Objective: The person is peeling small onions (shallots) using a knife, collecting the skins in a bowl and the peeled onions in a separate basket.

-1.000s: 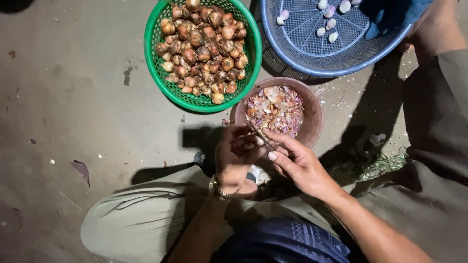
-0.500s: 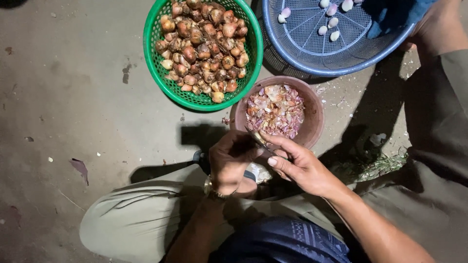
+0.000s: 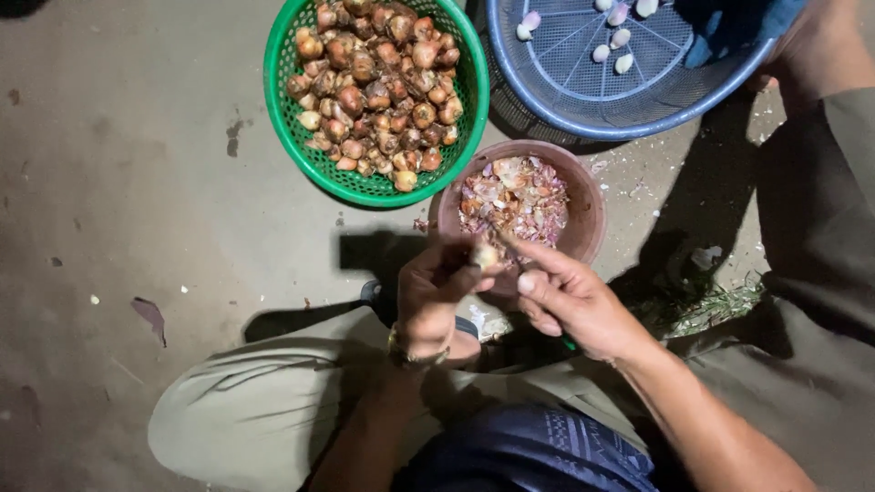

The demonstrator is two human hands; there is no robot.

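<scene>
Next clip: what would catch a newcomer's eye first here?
The green basket heaped with unpeeled brown shallots at top centre. Below it, the left hand and right hand meet over one small bulb above a brown bowl of purplish peels. A blue basket at top right holds a few peeled pale bulbs.

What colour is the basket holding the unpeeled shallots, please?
Green: the basket is a green plastic mesh, seen clearly in the head view, beside a blue one.

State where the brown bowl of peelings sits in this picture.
In the head view, the brown bowl sits on the ground right of centre, just below the green basket and blue basket, directly beyond the person's hands.
</scene>
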